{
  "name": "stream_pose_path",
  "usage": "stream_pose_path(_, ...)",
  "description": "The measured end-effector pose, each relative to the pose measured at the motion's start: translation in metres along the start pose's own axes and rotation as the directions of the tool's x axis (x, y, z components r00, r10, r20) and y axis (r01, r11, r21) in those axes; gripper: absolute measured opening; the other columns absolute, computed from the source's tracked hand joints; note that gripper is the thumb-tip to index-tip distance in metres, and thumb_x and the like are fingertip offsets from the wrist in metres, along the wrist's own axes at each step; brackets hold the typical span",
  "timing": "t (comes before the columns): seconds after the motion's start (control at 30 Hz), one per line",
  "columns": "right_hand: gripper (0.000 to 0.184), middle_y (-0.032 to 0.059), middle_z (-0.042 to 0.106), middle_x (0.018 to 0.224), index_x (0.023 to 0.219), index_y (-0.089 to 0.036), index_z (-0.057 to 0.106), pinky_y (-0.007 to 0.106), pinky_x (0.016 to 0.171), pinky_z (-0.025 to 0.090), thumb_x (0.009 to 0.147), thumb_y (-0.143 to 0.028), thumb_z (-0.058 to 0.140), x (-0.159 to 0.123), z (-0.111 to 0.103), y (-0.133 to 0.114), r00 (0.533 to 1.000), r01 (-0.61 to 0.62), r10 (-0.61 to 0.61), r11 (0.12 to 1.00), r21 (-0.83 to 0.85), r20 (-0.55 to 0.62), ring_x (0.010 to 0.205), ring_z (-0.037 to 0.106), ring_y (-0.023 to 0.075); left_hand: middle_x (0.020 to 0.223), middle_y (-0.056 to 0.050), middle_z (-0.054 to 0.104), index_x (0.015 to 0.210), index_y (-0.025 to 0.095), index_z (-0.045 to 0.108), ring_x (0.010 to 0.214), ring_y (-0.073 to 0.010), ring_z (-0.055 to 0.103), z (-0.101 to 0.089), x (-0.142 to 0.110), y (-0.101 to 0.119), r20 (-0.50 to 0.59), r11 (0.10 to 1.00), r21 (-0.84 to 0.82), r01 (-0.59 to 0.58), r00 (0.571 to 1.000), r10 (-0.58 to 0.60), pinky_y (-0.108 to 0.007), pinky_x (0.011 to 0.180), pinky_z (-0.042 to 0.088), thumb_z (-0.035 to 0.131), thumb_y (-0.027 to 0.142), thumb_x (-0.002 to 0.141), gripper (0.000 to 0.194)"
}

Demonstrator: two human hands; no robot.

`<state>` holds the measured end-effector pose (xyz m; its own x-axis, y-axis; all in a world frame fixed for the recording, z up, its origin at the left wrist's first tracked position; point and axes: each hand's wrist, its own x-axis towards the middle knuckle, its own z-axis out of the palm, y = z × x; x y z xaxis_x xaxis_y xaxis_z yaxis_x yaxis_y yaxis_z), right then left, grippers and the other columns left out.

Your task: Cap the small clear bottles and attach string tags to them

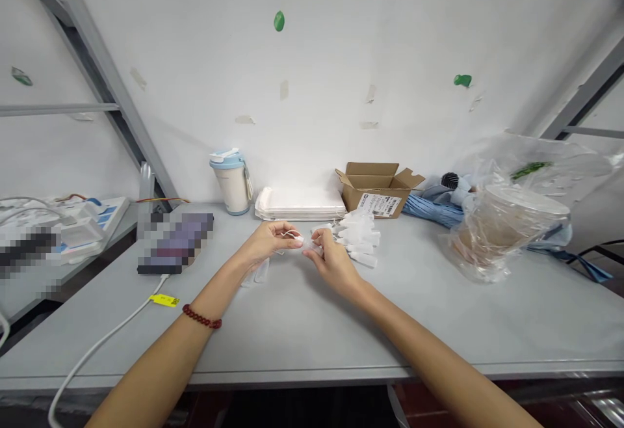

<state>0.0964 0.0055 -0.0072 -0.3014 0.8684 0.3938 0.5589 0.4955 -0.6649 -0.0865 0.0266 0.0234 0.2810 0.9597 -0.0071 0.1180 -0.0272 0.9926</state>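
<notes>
My left hand (273, 242) is closed in a pinch on a small white piece with a thin cord (292, 234) looping back over the fingers. Facing it, my right hand (334, 264) grips a small translucent plastic sleeve (308, 243), whose end meets the white piece between both hands. Whether the two are joined is too small to tell. Just beyond my right hand lies a pile of whitish translucent sleeves (361, 236). A few clear flat sleeves (260, 272) rest on the grey table (302, 330) below my left hand.
Along the wall stand a blue-lidded cup (231, 184), a stack of white packets (302, 205) and an open cardboard box (377, 187). A plastic-wrapped roll (511, 226) sits at right, near blue fabric (433, 210). At left lies a phone (178, 246) with a white cable (114, 334).
</notes>
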Motion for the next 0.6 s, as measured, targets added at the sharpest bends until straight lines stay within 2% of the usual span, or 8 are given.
stream_pose_path(0.13,0.017,0.0043,0.059,0.086,0.095,-0.02,0.041,0.026,0.056,0.039,0.082,-0.026,0.049,0.0002,0.0019,0.0028,0.998,0.023,-0.022,0.999,0.025,-0.055,0.058,0.051,0.0141,0.069,0.002,0.061,0.079,0.017,0.065,0.068,-0.0123,0.054,-0.0017,0.0011,-0.0009,-0.022,1.0,-0.013,0.003,1.0,-0.003,-0.026,0.064,0.038,0.081,0.03,0.056,0.031)
stream_pose_path(0.37,0.014,-0.0046,0.049,0.061,0.091,-0.022,0.036,0.025,0.054,0.037,0.082,-0.025,0.045,-0.0012,0.0036,0.0011,0.999,-0.039,0.039,0.992,0.117,0.0,0.051,0.05,0.0142,0.071,-0.001,0.063,0.077,0.014,0.069,0.071,-0.0132,0.056,-0.0045,0.0017,-0.0013,-0.016,0.999,-0.037,-0.028,0.999,0.028,-0.027,0.07,0.043,0.079,0.034,0.061,0.027)
stream_pose_path(0.6,0.011,-0.0071,0.046,0.054,0.086,-0.023,0.032,0.024,0.051,0.034,0.083,-0.026,0.042,0.0,0.0037,0.0016,0.999,-0.028,0.031,0.984,0.176,-0.012,0.047,0.047,0.0138,0.072,-0.002,0.063,0.076,0.014,0.069,0.071,-0.014,0.059,-0.0036,0.0025,-0.0043,-0.029,0.997,-0.072,-0.02,0.999,0.018,-0.031,0.075,0.047,0.077,0.035,0.064,0.026)
